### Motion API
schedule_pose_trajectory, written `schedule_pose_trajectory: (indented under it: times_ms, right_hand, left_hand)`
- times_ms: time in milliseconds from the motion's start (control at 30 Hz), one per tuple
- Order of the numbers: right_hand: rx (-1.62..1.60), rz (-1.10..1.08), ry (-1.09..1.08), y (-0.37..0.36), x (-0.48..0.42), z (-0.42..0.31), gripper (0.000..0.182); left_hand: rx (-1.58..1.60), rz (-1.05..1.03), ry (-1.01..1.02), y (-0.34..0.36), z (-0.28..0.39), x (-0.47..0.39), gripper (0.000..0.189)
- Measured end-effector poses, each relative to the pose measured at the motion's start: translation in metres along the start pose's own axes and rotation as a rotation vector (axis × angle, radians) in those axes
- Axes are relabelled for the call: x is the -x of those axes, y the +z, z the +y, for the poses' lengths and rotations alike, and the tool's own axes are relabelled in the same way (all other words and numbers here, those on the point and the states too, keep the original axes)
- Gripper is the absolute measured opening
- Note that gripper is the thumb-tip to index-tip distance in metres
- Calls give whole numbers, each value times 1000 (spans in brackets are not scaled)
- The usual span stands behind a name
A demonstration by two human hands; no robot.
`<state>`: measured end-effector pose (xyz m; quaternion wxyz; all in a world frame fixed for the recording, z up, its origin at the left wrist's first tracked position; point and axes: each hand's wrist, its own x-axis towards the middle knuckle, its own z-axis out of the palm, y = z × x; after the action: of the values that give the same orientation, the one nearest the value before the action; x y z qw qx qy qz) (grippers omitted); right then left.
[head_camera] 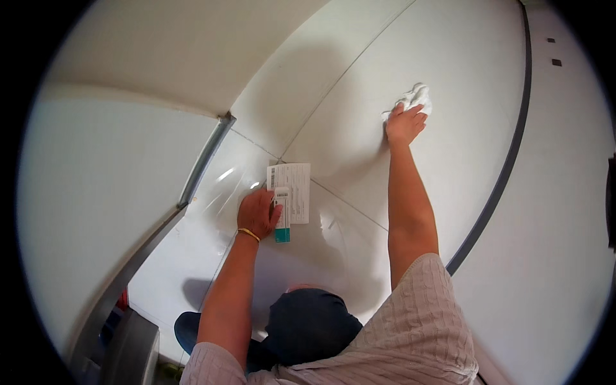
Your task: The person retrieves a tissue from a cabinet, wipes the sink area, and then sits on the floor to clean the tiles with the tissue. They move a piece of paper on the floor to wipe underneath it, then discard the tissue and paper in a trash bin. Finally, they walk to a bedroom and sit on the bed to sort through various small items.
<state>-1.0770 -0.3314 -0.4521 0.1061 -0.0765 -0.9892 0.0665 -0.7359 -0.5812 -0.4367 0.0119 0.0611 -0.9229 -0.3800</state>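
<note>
My right hand (405,124) presses a crumpled white cloth (417,98) on the pale tiled floor (462,134), at the upper right. Lower and to the left, my left hand (256,213), with a yellow band at the wrist, lies at the left edge of a small white and teal printed box or card (282,216). That item overlaps a larger white printed sheet (300,192). Whether my left fingers grip either one or only rest there, I cannot tell. Clear glossy plastic seems to lie around them, with bright reflections.
At the left, a pale wall or panel (110,159) ends in a metal edge strip (207,161). A dark curved strip (522,120) runs down the right side, with a pale surface beyond it. A dark piece of furniture (130,346) stands at the lower left. My bent knee (310,327) is below.
</note>
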Motion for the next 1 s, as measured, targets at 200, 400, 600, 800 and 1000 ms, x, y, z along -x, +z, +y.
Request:
schedule_pose_trajectory:
  times_ms: [200, 400, 600, 800, 1000]
  right_hand:
    - [-48, -31, -91, 19, -41, -84, 64]
    - [-75, -54, -490, 36, -48, -182, 59]
    - [-150, -76, -941, 37, -16, -225, 52]
    - [-294, -159, -1161, 16, 30, -218, 45]
    - [-263, -351, -1289, -3, 100, -213, 49]
  left_hand:
    - [-41, -26, 1, -2, 2, -4, 27]
    - [8, -12, 26, -2, 2, -6, 29]
    - [-21, -71, -16, -1, 0, -3, 30]
    - [-11, -56, -12, -8, 4, -2, 29]
    - [-48, 129, 108, -2, -3, 0, 27]
